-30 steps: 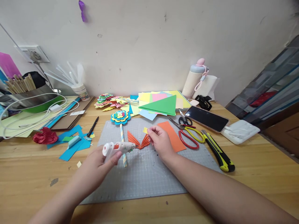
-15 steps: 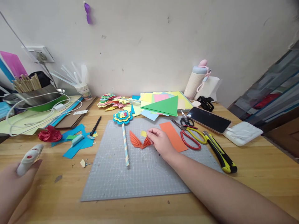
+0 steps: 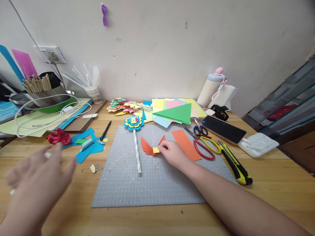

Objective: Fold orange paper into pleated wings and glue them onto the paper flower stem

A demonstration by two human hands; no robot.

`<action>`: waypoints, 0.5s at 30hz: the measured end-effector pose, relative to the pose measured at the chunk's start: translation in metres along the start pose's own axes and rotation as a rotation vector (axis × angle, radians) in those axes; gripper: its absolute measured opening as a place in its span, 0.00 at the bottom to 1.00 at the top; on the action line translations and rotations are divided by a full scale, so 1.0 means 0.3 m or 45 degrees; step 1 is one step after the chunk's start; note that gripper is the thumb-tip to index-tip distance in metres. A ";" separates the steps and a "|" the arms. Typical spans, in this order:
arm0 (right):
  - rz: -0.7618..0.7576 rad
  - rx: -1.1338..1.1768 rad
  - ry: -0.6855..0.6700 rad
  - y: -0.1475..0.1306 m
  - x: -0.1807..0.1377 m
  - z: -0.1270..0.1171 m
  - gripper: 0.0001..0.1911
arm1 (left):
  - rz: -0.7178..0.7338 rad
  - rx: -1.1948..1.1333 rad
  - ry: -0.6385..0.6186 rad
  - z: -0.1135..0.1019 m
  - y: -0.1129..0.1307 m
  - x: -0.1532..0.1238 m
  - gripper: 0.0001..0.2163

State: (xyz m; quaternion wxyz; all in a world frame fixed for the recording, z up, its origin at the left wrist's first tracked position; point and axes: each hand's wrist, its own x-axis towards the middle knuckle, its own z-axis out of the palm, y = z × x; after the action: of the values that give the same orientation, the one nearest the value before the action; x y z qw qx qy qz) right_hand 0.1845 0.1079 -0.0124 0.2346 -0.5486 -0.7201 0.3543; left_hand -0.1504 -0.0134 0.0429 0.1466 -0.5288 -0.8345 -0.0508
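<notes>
My right hand point(image 3: 173, 154) is closed in a pinch on a small yellow paper piece point(image 3: 156, 150). Just behind and below that piece lies a pleated orange paper fan point(image 3: 147, 147), its right half partly covered by my fingers. To its left, a paper flower point(image 3: 134, 122) with a striped stick point(image 3: 137, 152) rests on the grey cutting mat point(image 3: 123, 193). Over the table at the left, my left hand point(image 3: 39, 183) is blurred, with its fingers spread. Bits of a white tool point(image 3: 47, 154) show beyond it, mostly hidden by the hand.
Right of the fan are an orange paper strip point(image 3: 186, 145), scissors point(image 3: 204, 147), a utility knife point(image 3: 235, 164) and a phone point(image 3: 223, 129). Coloured paper sheets point(image 3: 176, 113) lie at the back. Blue scraps point(image 3: 91, 149), a black pen point(image 3: 105, 130) and crumpled red paper point(image 3: 59, 137) are left.
My left hand has let go of the white tool and moved right, its fingers now apart. My right hand has lowered the yellow piece toward the fan's centre. The camera view has shifted slightly.
</notes>
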 end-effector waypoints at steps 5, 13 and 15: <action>0.016 -0.130 -0.002 -0.023 -0.025 0.006 0.13 | 0.761 -0.424 -0.178 -0.079 0.391 -0.055 0.16; -0.017 -0.321 0.043 -0.036 -0.029 0.017 0.10 | 0.939 -0.510 -0.137 -0.009 0.590 -0.076 0.11; -0.029 -0.364 0.049 -0.037 -0.027 0.020 0.10 | 0.932 -0.502 -0.129 0.005 0.581 -0.086 0.11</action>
State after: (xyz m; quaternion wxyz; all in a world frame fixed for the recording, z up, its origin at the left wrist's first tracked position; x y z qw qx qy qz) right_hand 0.1757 0.0969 -0.0072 0.1717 -0.5749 -0.7647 0.2348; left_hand 0.0159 0.0405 0.0215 0.0098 -0.8101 -0.5720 -0.1283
